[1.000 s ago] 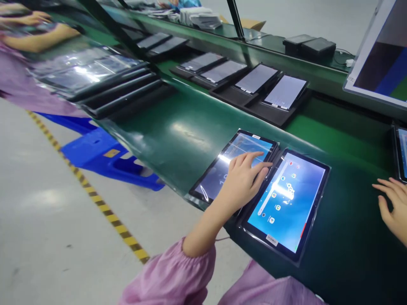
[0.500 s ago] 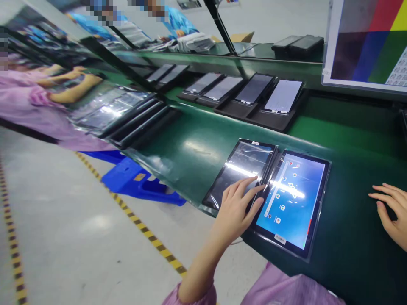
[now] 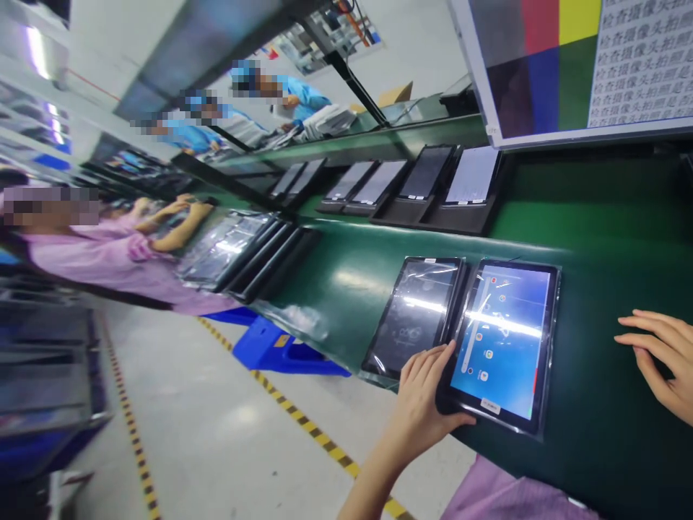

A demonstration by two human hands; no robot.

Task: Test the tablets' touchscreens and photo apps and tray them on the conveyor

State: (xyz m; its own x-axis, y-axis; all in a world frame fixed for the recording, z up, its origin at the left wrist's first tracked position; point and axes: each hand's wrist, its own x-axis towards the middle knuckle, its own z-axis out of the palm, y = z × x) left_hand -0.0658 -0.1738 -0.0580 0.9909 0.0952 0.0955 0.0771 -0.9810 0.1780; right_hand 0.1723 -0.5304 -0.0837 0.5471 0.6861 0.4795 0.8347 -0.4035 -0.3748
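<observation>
Head view, listed by size. Green conveyor belt (image 3: 346, 282): runs the length of the line, lengthwise at a slant. Colour test chart (image 3: 568, 65): upright beyond the belt's far edge, right. Trays of dark tablets (image 3: 422, 184): far edge, middle. Lit tablet (image 3: 501, 343): in clear film at the near edge, icons on a blue screen. Dark tablet (image 3: 414, 314): just beside it on the left, apparently touching. Left hand (image 3: 425, 404): grips the lit tablet's near left corner, thumb under, fingers on the bezel. Right hand (image 3: 657, 357): fingers loosely spread, on or just above the belt, well apart from the lit tablet.
</observation>
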